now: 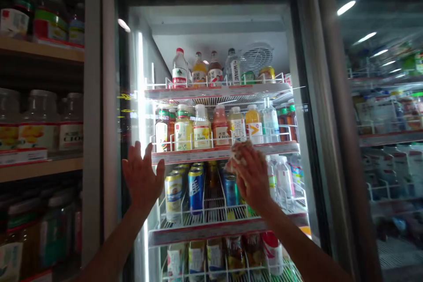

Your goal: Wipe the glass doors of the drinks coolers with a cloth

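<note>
A glass fridge door (211, 17) stands in front of me, with faint reflections on its pane. My left hand (142, 176) is raised at the left side of the pane, fingers spread and holding nothing; whether the palm touches the glass I cannot tell. My right hand (253, 180) is closed on a crumpled, light patterned cloth (243, 150), held up against the glass right of the middle. Behind that hand, through the pane, a shelf edge (188, 156), drink bottles and a blue can (230, 189) show, partly hidden.
Wire shelves inside hold rows of bottles and cans, such as a yellow can (173, 194) and a red-capped water bottle (179, 68). Wooden shelves (39, 48) with jars and bottles flank the left. A metal door frame (330, 97) and a second glass-fronted fridge (383, 141) are at the right.
</note>
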`<action>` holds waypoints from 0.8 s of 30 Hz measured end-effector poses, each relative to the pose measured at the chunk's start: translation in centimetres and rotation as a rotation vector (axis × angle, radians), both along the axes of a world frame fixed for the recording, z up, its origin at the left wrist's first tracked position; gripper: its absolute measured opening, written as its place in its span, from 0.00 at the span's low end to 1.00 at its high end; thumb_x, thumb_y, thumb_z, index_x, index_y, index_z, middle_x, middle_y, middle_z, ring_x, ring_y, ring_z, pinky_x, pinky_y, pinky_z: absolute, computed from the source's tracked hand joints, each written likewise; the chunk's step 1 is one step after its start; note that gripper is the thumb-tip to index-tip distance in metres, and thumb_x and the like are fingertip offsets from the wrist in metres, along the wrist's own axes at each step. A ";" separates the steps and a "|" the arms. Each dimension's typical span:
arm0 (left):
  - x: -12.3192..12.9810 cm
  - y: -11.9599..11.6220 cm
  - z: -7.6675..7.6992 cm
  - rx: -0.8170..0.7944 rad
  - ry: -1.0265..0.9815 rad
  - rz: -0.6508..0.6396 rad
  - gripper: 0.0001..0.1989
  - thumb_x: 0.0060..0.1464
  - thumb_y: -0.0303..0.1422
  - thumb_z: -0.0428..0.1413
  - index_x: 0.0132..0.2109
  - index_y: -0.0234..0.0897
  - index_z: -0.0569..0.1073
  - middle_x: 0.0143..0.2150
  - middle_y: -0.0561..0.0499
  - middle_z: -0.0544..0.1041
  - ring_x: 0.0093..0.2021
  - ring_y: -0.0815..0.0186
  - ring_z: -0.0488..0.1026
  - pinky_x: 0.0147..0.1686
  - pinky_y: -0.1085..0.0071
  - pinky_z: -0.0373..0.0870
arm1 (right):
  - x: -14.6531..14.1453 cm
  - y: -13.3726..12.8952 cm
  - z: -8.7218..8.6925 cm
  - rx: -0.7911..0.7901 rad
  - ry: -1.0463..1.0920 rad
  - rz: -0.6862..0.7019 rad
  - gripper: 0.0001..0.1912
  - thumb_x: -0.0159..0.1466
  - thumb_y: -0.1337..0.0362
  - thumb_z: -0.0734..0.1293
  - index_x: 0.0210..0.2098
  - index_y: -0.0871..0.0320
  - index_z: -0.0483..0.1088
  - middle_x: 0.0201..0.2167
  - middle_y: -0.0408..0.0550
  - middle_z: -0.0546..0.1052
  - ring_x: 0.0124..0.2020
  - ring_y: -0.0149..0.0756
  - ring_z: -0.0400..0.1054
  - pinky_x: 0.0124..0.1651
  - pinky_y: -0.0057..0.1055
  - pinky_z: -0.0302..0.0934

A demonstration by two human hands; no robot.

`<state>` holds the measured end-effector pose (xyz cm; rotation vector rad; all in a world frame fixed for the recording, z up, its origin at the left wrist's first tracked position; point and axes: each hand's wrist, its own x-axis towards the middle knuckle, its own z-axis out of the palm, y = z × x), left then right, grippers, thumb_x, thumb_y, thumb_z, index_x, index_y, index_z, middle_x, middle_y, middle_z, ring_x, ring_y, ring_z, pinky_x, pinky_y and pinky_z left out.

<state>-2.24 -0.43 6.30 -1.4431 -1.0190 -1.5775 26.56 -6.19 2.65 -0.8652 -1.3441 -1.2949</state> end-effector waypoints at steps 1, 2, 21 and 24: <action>0.0 0.0 0.0 0.002 0.004 -0.004 0.28 0.60 0.42 0.43 0.63 0.33 0.56 0.67 0.36 0.52 0.67 0.51 0.45 0.62 0.48 0.45 | -0.5 0.0 -0.5 -0.034 -0.036 0.006 0.22 0.60 0.68 0.59 0.54 0.48 0.63 0.63 0.48 0.59 0.64 0.47 0.51 0.60 0.52 0.52; -0.1 0.0 0.0 0.003 0.007 -0.008 0.28 0.60 0.42 0.44 0.63 0.34 0.56 0.67 0.37 0.51 0.67 0.52 0.45 0.62 0.48 0.45 | -0.3 0.0 -0.6 -0.034 -0.036 0.008 0.22 0.60 0.68 0.60 0.54 0.48 0.64 0.62 0.48 0.59 0.64 0.47 0.51 0.60 0.52 0.52; 0.0 -0.2 0.0 0.008 0.007 -0.030 0.28 0.60 0.41 0.45 0.63 0.30 0.57 0.66 0.34 0.53 0.67 0.50 0.46 0.63 0.48 0.45 | 5.5 -0.8 -1.7 0.131 0.267 -0.029 0.23 0.60 0.69 0.61 0.55 0.50 0.63 0.63 0.52 0.57 0.63 0.49 0.53 0.58 0.54 0.54; 0.2 -0.2 0.0 0.030 0.004 -0.016 0.28 0.60 0.41 0.44 0.62 0.28 0.58 0.65 0.33 0.54 0.67 0.50 0.47 0.62 0.48 0.46 | 9.5 -0.3 -1.3 0.276 0.446 -0.080 0.22 0.60 0.67 0.62 0.55 0.53 0.63 0.61 0.56 0.60 0.60 0.53 0.56 0.56 0.57 0.55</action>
